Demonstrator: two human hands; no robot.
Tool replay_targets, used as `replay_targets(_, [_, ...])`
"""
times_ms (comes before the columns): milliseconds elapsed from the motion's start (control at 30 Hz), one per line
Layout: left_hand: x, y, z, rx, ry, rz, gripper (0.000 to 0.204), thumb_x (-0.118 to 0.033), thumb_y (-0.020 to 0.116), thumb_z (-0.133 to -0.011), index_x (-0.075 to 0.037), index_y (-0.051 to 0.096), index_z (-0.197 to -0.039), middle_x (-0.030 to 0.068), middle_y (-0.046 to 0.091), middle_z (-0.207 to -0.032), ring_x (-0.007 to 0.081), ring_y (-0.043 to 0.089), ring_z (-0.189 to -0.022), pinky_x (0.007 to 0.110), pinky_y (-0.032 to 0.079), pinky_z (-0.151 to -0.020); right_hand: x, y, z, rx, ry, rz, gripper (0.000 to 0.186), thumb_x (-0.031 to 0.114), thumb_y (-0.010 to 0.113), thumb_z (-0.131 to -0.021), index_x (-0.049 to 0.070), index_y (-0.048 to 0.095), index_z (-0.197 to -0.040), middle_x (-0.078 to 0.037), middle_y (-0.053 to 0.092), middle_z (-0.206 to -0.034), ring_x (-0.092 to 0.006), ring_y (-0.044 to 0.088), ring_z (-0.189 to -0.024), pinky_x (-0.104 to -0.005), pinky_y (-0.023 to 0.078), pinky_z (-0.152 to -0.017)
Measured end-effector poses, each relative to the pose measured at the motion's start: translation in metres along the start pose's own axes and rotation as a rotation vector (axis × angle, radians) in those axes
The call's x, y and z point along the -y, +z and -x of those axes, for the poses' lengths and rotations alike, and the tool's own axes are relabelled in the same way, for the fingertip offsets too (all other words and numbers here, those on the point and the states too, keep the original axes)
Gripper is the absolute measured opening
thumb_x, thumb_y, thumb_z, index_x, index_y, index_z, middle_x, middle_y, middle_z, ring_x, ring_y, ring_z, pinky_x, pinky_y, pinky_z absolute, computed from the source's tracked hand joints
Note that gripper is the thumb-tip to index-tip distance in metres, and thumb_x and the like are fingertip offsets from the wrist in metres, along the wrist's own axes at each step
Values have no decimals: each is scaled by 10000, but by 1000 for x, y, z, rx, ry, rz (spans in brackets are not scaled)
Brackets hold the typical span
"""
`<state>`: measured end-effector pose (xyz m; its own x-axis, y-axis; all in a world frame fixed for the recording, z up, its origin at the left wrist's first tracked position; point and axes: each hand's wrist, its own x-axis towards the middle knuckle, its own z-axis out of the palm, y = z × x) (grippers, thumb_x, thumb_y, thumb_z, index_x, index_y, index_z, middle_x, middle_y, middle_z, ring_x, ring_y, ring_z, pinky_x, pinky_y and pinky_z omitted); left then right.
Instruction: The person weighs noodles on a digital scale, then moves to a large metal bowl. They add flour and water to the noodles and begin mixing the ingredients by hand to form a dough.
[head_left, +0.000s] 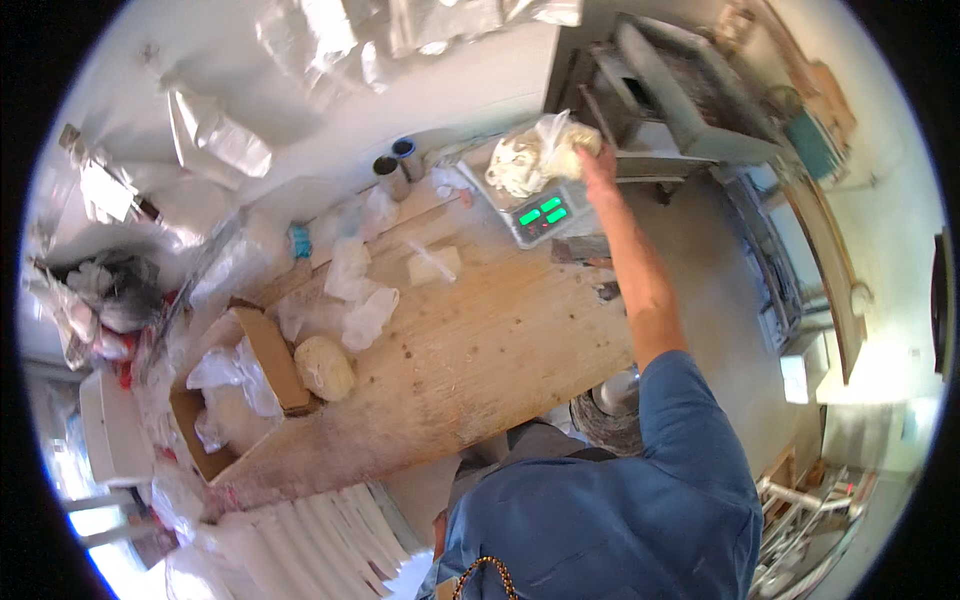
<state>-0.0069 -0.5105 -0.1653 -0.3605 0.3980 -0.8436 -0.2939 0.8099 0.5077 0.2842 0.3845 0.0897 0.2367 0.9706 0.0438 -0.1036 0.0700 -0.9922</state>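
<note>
Wooden worktop [480,345]: open cardboard box [272,358] at left, translucent plastic bag [228,368] inside. Grey canister [391,180] near wall [450,95], blue-rimmed canister [408,161] just beside it. Small blue item [300,241] left of both. Dark plastic bag [128,290], far left.

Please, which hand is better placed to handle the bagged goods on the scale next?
The right hand, I think: it reaches the bagged goods on the digital scale, while no left hand shows near them.

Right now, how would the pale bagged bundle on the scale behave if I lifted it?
The pale bundle would probably sag, since its wrapping looks like thin, wrinkled plastic. Its lumpy shape suggests contents may shift. Spread broadly across the scale, it seems unlikely to roll.
</note>
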Motion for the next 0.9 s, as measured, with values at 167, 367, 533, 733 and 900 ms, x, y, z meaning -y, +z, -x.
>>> replay_targets(167, [4, 48, 29, -107, 0, 49, 377, -286, 590, -993, -34, 752, -1222, 104, 770, -1102, 249, 717, -1015, 385, 555, -910, -64, 29, -73, -56, -189, 930, 686, 474, 751, -872, 23, 603, -1367, -259, 695, -1269, -450, 662, -1182, -513, 524, -1002])
replay_targets(367, [-1, 77, 34, -129, 14, 36, 384, -273, 590, -991, -21, 749, -1233, 120, 773, -1126, 238, 720, -1037, 379, 554, -934, -90, 3, -95, 111, -161, 787, 741, 500, 638, -936, 0, 516, -1469, -288, 608, -1404, -475, 580, -1299, -492, 464, -1103])
replay_targets(533, [-12, 81, 27, -131, 66, 22, 391, -263, 590, -988, -11, 747, -1243, 134, 776, -1147, 229, 722, -1055, 374, 554, -954, -66, -11, -82, 156, 41, 489, 775, 503, 738, -926, 7, 499, -1472, -220, 635, -1378, -358, 658, -1187, -431, 509, -1032])
replay_targets(733, [-13, 74, 20, -160, 85, -66, 397, -265, 583, -991, 2, 753, -1231, 140, 779, -1155, 222, 718, -1072, 359, 554, -963, -61, 11, -90, 205, -431, 1087, 965, 406, 911, -717, -3, 454, -1463, -294, 649, -1301, -453, 658, -1163, -516, 529, -1008])
replay_targets(900, [-16, 76, 16, -167, 74, -35, 393, -246, 571, -994, 9, 749, -1235, 143, 775, -1168, 229, 714, -1085, 356, 546, -979, -54, 22, -110, 95, -378, 985, 805, 351, 921, -671, 2, 537, -1287, -276, 681, -1183, -471, 657, -1126, -549, 537, -965])
